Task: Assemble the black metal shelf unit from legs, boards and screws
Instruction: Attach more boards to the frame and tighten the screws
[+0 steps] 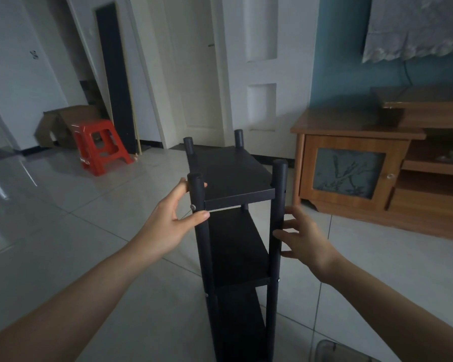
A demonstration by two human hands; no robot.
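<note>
The black metal shelf unit [236, 184] stands upright on the tiled floor in the middle of the head view, with three boards between four round legs. My left hand [173, 218] grips the near left leg [198, 205] just below the top board, thumb in front and fingers behind, beside a silver screw [193, 207]. My right hand [302, 239] is at the near right leg [277, 220], fingers spread and curved toward it, fingertips touching or almost touching. More screws show lower on both near legs.
A red plastic stool [101, 146] and a cardboard box [60, 126] sit at the back left, next to a long black board [115, 79] leaning on the wall. A wooden cabinet [356, 168] stands at the right. A grey object [335, 352] lies at the bottom right.
</note>
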